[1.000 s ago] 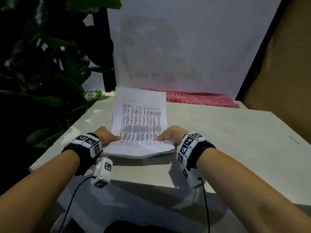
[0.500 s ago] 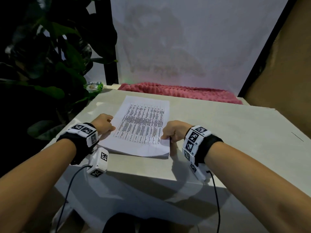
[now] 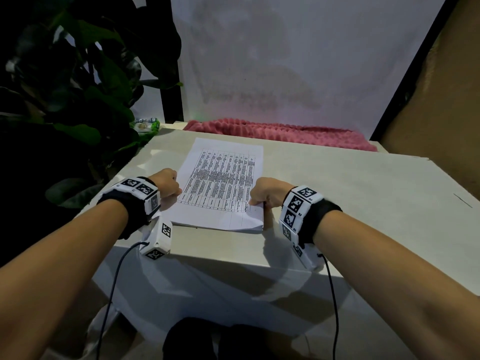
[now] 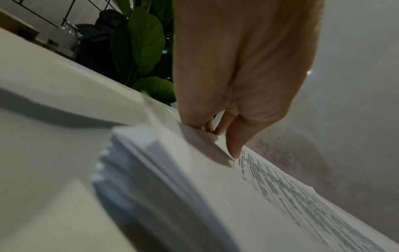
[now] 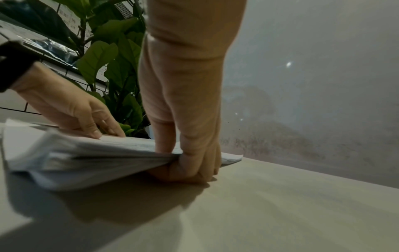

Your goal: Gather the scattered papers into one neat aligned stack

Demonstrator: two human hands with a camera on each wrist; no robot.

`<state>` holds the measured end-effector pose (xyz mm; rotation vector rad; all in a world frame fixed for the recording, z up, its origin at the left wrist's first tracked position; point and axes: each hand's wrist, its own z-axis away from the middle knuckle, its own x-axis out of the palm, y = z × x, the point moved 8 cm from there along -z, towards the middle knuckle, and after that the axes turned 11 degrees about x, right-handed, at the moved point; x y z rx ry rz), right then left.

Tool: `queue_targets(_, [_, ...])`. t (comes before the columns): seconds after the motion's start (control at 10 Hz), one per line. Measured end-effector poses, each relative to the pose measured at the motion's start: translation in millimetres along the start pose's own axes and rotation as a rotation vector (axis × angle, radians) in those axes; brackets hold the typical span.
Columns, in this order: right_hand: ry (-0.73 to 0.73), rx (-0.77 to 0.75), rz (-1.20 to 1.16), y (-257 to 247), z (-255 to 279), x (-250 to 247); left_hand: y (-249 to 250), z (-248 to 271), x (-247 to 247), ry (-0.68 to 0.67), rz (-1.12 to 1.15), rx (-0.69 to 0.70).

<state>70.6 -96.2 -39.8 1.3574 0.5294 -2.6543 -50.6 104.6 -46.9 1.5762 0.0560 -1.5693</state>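
A stack of white papers (image 3: 223, 183) with a printed table on its top sheet lies on the pale table (image 3: 350, 193), near the front edge. My left hand (image 3: 167, 181) holds the stack's left edge; in the left wrist view its thumb (image 4: 235, 150) presses on the top sheet while the other fingers sit behind a curled-up sheet edge. My right hand (image 3: 265, 193) grips the right edge. In the right wrist view the thumb lies on the stack (image 5: 86, 153) and curled fingers (image 5: 194, 168) are underneath, lifting that side slightly.
A pink textured cloth (image 3: 280, 133) lies along the table's far edge under a white backdrop. A large leafy plant (image 3: 78, 100) crowds the left side, with a green packet (image 3: 146, 124) at the far left corner. A brown wall (image 3: 441, 113) stands at the right.
The stack, held tilted up with its far end raised a second ago, has come down flat onto the table. Both hands have stayed on its side edges.
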Motion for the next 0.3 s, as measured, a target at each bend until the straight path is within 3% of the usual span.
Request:
queue_targets(0.2, [-0.015,-0.050,-0.007,0.3,4.4,3.1,4.5,-2.4,0.5,-0.003,0.004,-0.010])
queue_targets(0.3, [0.002,-0.064,-0.126,6.5,1.4,-3.9,8.9,-2.4,-4.2,-0.022,-0.028,0.024])
